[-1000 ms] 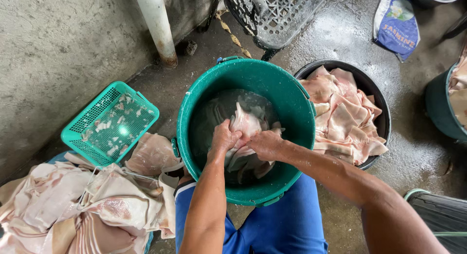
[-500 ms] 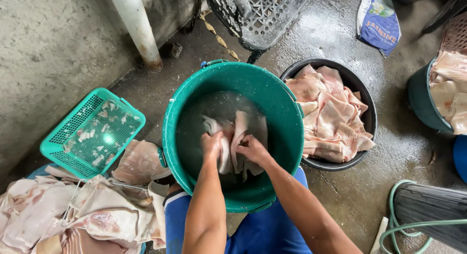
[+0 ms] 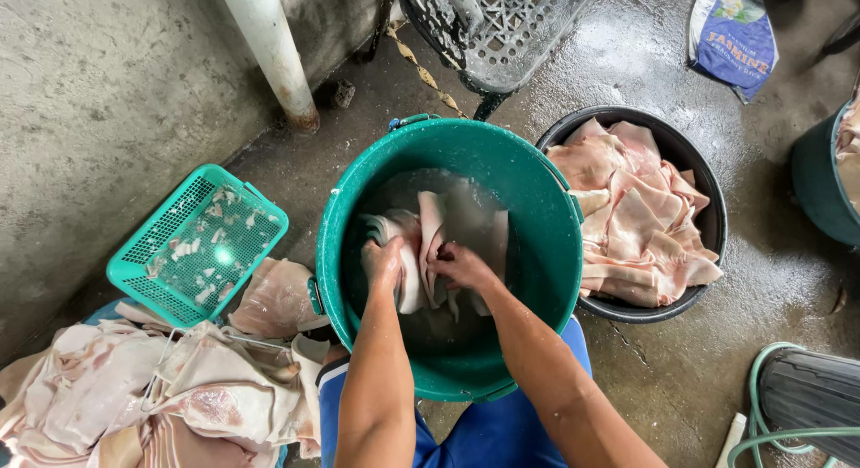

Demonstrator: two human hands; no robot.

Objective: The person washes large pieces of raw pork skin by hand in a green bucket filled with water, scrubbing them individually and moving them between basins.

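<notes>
Both forearms reach up from the bottom of the frame into the green bucket (image 3: 546,253) at center. The left hand (image 3: 383,260) and right hand (image 3: 461,264) have their fingers curled tight around pale pork skin (image 3: 428,244) sitting in the water.

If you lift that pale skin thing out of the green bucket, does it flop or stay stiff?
Probably floppy: the pale sheet folds and drapes where the left hand and right hand hold it. Likely slippery too, since it sits in water inside the green bucket. It may feel heavy when dripping wet, though that is hard to judge.
</notes>
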